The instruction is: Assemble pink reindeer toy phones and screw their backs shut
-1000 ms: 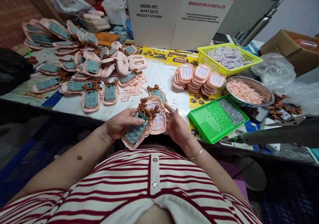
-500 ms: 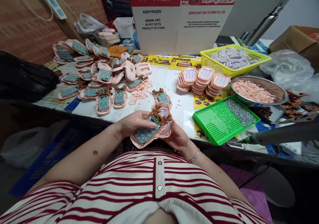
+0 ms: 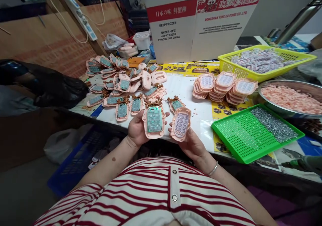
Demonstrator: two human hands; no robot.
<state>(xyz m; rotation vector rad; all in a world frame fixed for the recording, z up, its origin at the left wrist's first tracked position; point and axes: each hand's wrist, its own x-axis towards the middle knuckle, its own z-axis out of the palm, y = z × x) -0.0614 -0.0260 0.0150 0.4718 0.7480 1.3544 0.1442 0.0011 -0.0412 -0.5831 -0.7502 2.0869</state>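
Bright, even overhead light — soft shadows only; glare on the steel bowl (image 3: 281, 85) at 3 o'clock. Wide-angle bending at the edges — centre sharp.

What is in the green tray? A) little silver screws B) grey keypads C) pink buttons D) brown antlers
A: the green tray holds a heap of little silver screws in its far right corner, while the pink buttons lie in the metal bowl behind it.
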